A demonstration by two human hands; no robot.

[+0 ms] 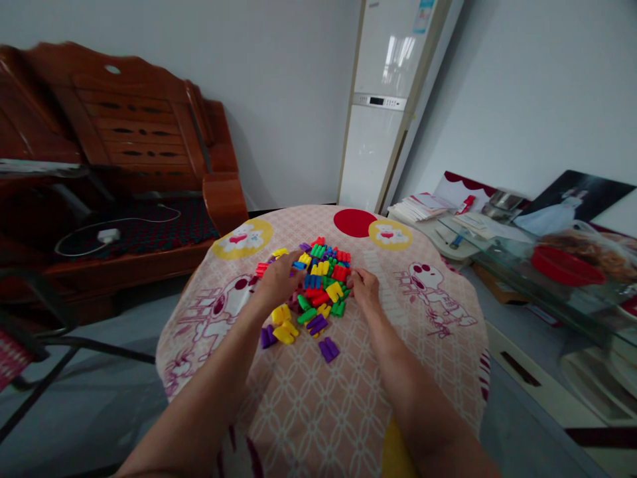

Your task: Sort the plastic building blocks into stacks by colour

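A heap of small plastic building pieces [323, 279] in red, yellow, green, blue and purple lies on a pink cartoon-print cloth [318, 392] spread over a round table. My left hand [279, 282] rests on the heap's left edge with its fingers curled over some pieces. My right hand [364, 287] touches the heap's right edge, fingers bent into the pieces. What either hand grips is hidden by the fingers. A few purple and yellow pieces [286, 332] lie loose nearer to me.
A dark wooden bench [124, 166] with a white charger and cable stands at the left. A tall white air conditioner [383, 106] is behind the table. A glass table [522, 252] with papers and a red bowl is on the right.
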